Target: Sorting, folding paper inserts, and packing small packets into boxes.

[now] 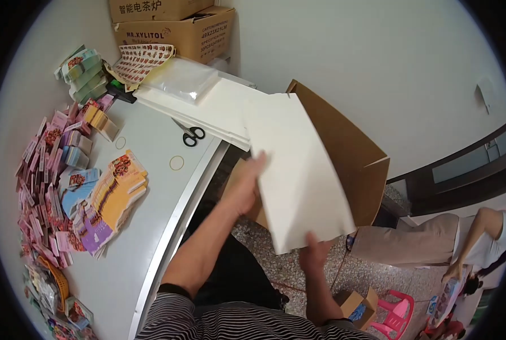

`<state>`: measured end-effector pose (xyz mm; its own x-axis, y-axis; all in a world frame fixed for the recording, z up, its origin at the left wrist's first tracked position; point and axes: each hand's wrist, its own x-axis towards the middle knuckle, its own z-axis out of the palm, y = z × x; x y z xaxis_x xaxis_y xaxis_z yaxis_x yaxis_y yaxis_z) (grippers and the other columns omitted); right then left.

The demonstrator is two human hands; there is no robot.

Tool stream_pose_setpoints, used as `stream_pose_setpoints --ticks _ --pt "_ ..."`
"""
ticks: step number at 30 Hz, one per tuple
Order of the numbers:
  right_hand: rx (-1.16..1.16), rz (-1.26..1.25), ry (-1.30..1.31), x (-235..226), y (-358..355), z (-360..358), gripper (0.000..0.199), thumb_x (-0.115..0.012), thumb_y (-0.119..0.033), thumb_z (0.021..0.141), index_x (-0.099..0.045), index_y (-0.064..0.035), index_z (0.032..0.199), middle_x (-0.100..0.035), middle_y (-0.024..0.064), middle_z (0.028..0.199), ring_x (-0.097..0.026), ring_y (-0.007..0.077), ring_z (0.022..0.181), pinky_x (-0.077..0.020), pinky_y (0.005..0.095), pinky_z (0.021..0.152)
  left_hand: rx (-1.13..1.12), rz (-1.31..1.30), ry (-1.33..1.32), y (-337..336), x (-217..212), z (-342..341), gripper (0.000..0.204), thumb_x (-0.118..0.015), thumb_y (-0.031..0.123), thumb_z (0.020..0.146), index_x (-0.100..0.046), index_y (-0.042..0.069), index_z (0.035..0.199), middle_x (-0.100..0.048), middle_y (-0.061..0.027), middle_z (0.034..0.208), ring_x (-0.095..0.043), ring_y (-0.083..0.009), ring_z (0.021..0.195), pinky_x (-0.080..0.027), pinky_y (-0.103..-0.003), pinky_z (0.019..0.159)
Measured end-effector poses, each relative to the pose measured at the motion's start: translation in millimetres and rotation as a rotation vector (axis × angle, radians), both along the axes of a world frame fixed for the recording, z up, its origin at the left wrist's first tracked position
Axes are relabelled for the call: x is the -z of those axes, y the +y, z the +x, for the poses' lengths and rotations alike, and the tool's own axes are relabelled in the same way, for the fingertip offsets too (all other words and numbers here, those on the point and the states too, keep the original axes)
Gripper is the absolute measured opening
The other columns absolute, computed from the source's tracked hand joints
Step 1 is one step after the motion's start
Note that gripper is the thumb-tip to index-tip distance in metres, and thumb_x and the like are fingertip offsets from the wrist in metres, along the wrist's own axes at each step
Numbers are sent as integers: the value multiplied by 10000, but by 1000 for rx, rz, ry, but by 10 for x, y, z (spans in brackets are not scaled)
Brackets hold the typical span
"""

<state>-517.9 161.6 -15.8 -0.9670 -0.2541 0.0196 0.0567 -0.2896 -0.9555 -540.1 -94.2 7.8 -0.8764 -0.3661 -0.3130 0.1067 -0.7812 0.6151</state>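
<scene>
Holding up a big white card (301,181) with both hands, just off the right side of the gray table (154,198), in front of a big open brown box (352,158). Pinching the card's left edge with the left hand (244,190), on the side nearest the table. Pinching the card's near end with the right hand (314,254), farther from the table. Cannot tell how the other fingers bend, being hidden behind the card. At the table's far end, a flat pile of white boards (230,110), with clear plastic bags (188,85) on top and a sheet of red stickers (144,61) beside. Past that end, stacked brown boxes (176,41). Near the table's right edge, black scissors (193,136). Around the table's middle, two thin yellow bands (170,164). On its left half, orange, purple and blue cards (117,190) in a fan. Along its left side, a messy heap of pink packs (46,192). At its near left corner, an orange basket (62,283). On the floor right of the table, a pink chair (397,317). Beyond, also right of the table, another person (406,241) in tan pants.
</scene>
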Motion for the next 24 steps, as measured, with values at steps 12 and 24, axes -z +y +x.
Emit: stream_pose_setpoints --ticks 12,24 --pt "-742 13 -315 -273 105 99 547 -447 -231 1055 -323 -37 1550 -561 145 1367 -589 245 1191 -477 380 1003 -227 -406 69 -197 -311 1645 426 -580 90 1016 -498 -35 1415 -630 -101 1320 -592 -158 1168 -438 -315 1035" --pt "-1200 297 470 -861 -1759 2022 567 -485 -97 1024 -275 59 1527 -544 267 1395 -539 315 1305 -409 372 1082 -864 -923 -680 344 -583 4386 392 -480 92 1032 -477 -35 1403 -654 -88 1205 -623 -144 1020 -481 -272 907"
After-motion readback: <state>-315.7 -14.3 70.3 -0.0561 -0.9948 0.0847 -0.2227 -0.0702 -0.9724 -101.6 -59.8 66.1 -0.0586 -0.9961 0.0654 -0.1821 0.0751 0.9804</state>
